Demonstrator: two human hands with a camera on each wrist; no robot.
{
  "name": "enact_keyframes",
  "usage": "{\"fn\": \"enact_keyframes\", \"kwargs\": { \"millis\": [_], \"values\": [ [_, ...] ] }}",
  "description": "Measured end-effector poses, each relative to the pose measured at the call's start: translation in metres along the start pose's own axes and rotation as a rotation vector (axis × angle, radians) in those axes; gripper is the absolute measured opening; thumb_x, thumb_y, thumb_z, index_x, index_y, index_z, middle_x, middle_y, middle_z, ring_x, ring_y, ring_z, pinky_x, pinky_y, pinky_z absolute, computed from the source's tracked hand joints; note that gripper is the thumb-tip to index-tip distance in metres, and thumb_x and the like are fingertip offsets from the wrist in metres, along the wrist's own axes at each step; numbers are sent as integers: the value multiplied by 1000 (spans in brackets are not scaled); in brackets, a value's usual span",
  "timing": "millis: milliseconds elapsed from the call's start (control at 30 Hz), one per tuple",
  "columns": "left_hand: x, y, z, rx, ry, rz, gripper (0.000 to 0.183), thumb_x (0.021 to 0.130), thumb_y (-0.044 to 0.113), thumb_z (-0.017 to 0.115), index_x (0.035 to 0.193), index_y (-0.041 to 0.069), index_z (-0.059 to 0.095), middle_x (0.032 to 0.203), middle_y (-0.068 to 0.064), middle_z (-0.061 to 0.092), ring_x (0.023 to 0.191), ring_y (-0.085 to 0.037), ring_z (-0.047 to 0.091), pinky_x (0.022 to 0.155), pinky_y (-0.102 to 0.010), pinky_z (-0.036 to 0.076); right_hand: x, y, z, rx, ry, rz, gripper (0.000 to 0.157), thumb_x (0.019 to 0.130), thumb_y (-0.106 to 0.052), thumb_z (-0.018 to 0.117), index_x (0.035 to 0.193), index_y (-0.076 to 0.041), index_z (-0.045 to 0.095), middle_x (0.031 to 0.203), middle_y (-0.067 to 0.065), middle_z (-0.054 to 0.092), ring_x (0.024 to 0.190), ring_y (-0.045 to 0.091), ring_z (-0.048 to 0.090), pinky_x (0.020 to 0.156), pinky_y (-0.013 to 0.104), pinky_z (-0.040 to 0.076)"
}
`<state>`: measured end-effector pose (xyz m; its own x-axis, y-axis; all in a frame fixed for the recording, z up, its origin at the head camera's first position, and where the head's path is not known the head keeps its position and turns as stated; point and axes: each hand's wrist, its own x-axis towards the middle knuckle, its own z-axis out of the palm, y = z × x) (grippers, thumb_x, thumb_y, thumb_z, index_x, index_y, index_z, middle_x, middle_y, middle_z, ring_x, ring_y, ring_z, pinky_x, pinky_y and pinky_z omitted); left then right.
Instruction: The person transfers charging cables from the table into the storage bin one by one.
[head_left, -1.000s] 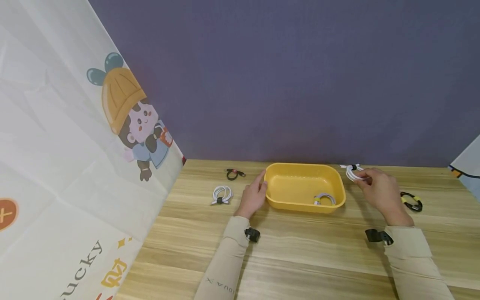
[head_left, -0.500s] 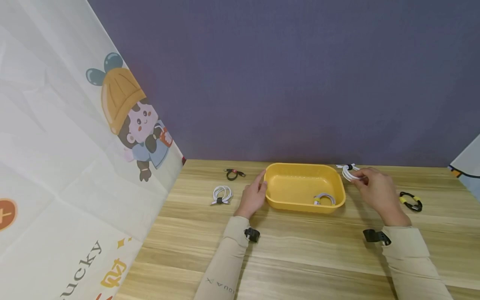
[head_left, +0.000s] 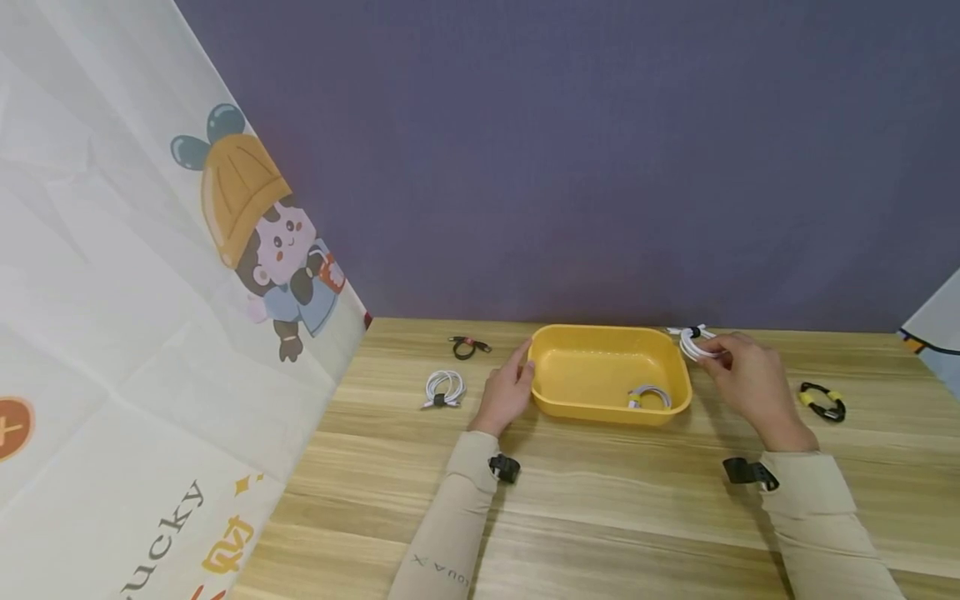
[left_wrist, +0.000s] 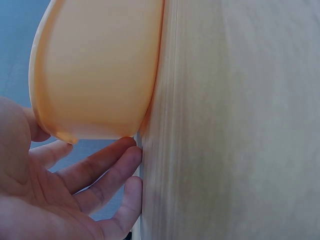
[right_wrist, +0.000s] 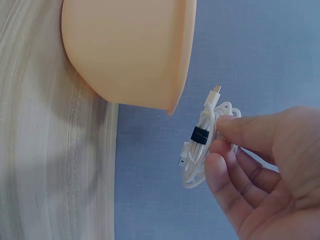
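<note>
Right hand (head_left: 746,379) drifted left, pinching coiled white cable (head_left: 696,342) (strapped) beside yellow tub (head_left: 678,367); left hand (head_left: 506,392), fingers straight, steadied tub; loose pinch risked drop outside rim.

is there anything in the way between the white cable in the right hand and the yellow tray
Nothing visible does. The right hand pinches the coiled white cable just outside the yellow tray, by its far right corner, with only the rim between them. Inside lies one other white cable, near the front right. The left hand rests against the tray's left side.
</note>
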<state>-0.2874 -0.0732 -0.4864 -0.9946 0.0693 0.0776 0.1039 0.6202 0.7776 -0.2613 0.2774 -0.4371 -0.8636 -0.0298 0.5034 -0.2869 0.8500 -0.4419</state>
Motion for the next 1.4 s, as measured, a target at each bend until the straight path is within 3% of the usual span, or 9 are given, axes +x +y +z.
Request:
{"fn": "enact_keyframes", "kwargs": {
  "millis": [867,1400],
  "values": [
    [-1,0,0,-2,1,-1,50,109,34,43,158,39,36,117,-9,75,103,-28,69,96,-50,54,-1,-13,11,2,13,-88,12,83,0,82,93,-1,76,82,13,69,65,18,56,56,27,41],
    [0,0,0,-6,2,-6,50,109,35,43,158,39,37,118,-9,75,104,-29,69,96,-51,54,-2,-18,18,2,-47,-81,11,86,-3,80,95,0,75,84,12,68,70,24,62,59,30,46]
  ]
}}
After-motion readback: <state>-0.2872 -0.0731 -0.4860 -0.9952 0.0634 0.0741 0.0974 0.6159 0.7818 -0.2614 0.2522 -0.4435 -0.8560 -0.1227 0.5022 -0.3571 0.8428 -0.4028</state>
